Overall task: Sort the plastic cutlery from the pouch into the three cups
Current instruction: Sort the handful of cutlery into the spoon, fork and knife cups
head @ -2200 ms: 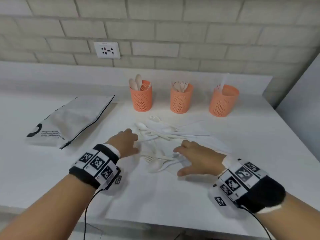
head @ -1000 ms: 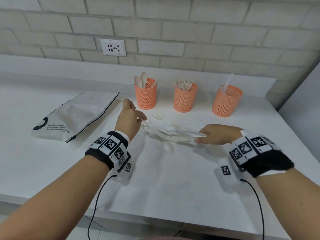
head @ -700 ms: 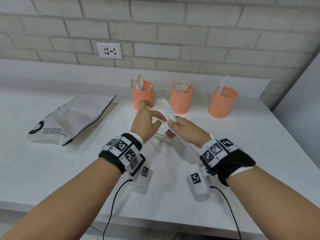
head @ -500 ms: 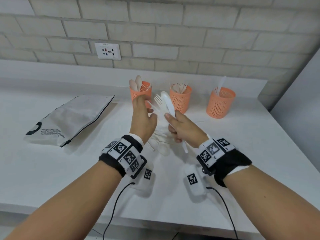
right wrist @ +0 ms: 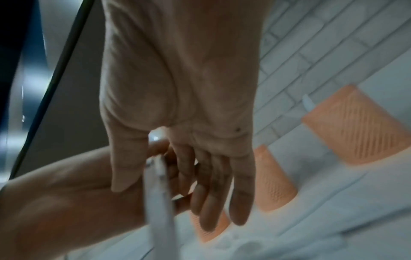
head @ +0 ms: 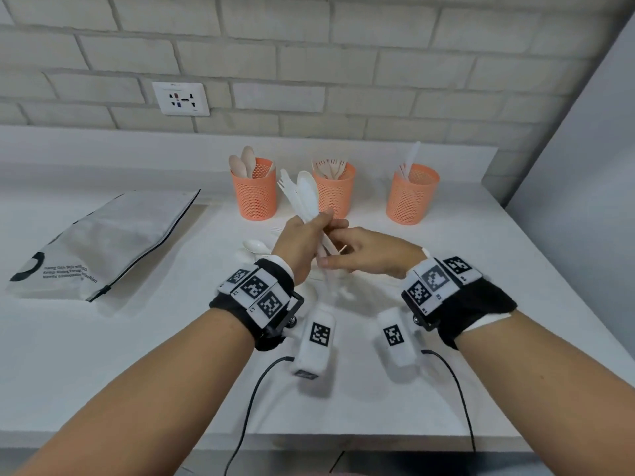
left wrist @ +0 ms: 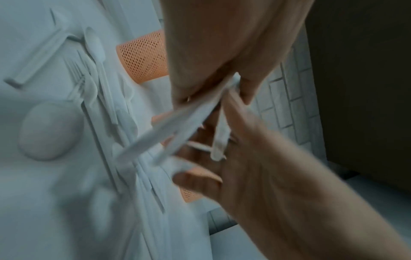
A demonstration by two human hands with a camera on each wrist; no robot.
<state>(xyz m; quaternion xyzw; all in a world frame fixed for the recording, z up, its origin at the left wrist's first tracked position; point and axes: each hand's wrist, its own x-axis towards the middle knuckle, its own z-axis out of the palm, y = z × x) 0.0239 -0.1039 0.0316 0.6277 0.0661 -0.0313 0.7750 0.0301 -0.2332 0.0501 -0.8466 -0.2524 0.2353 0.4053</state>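
a white counter runs below a wall of pale painted brick. a white socket plate is set into the bricks at the left, above a low white ledge at the counter's back. a plain grey panel rises at the right edge.

Your left hand holds a bundle of white plastic cutlery upright above the bench, in front of three orange mesh cups, while your right hand's fingers touch the handles; the grey pouch lies left
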